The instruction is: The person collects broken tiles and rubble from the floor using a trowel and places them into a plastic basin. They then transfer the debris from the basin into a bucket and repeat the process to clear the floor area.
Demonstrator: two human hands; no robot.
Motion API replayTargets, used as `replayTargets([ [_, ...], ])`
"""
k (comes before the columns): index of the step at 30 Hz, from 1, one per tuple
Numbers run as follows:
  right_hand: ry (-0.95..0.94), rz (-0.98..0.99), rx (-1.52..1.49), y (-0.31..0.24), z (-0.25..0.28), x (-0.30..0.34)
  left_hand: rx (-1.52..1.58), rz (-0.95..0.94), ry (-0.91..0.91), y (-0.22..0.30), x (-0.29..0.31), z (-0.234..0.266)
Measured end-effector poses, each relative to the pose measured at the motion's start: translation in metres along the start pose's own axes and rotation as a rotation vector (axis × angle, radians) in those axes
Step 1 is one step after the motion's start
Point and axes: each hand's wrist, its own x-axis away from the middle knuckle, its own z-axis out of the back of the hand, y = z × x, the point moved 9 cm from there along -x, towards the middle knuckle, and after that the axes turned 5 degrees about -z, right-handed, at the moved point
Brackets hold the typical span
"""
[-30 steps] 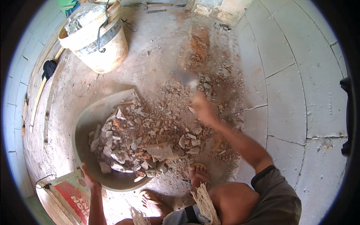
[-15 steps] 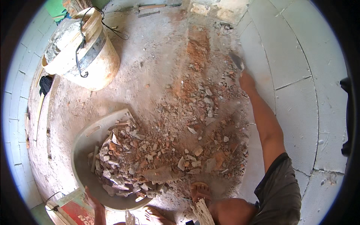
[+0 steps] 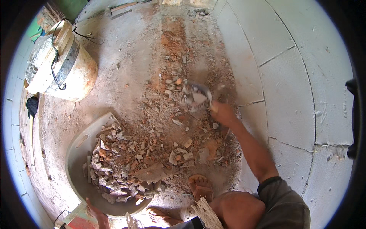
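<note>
My right hand [image 3: 225, 113] is closed round the handle of a trowel [image 3: 206, 92], reaching out over the rubble on the floor. Grey chunks and dust, blurred by motion, lie at the trowel's blade. At the lower left my left hand [image 3: 94, 212] grips the near rim of a grey plastic tub [image 3: 71, 168]; some of its fingers are hidden. The tub is tipped on its side, its open mouth facing right. Broken masonry [image 3: 110, 181] fills its lower part and runs out into the loose rubble [image 3: 179, 152] in front of it.
A stained white bucket [image 3: 82, 76] with a dark band stands at the upper left. A hammer [image 3: 124, 6] lies at the far edge. Grey block wall [image 3: 289, 95] rises along the right. My sandalled foot [image 3: 201, 187] is beside the rubble. A long-handled tool [image 3: 32, 133] lies far left.
My right hand has drawn the trowel back from beside the wall, toward me and to the left, with chunks at its blade. My left hand stays at the tub's rim. The view has shifted.
</note>
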Motion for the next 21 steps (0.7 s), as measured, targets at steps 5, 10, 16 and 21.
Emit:
replayTargets([
  [5, 0.133, -0.044, -0.065, -0.007, 0.007, 0.032, 0.032, -0.035, -0.156, 0.0, 0.0, -0.005],
  [10, 0.303, -0.11, 0.017, 0.008, 0.046, -0.098, 0.049, -0.038, -0.093, 0.001, 0.001, -0.005],
  [16, 0.213, 0.009, 0.052, -0.014, 0.035, -0.176, 0.089, -0.023, -0.055, 0.007, 0.012, -0.009],
  [21, 0.176, 0.175, -0.004, -0.027, 0.012, -0.11, 0.154, -0.013, -0.049, 0.007, 0.012, -0.011],
])
